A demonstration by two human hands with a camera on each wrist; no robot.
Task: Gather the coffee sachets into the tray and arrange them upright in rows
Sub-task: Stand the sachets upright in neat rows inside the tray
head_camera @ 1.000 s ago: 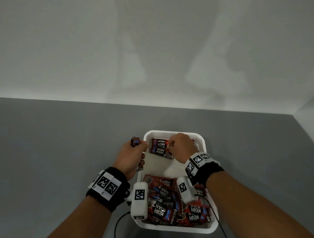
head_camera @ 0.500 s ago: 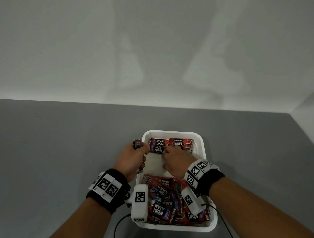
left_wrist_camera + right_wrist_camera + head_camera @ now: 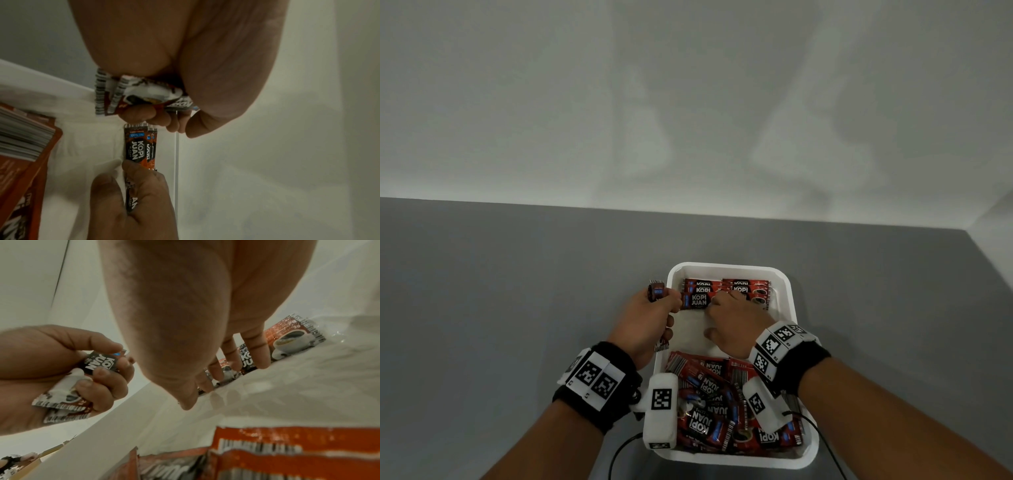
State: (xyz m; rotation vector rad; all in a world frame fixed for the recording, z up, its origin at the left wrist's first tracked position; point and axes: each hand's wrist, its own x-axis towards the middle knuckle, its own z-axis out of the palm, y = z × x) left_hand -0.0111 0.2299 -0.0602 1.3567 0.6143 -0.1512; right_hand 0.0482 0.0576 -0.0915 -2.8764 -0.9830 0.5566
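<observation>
Sachets (image 3: 697, 301): flat, glossy, crimp-edged foil

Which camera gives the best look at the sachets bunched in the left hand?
The right wrist view: the left hand faces it, fingers curled round the held sachets, printing and crimped ends plain. The left wrist view shows only their ends below the palm. The head view shows just a tip above the fist.
</observation>
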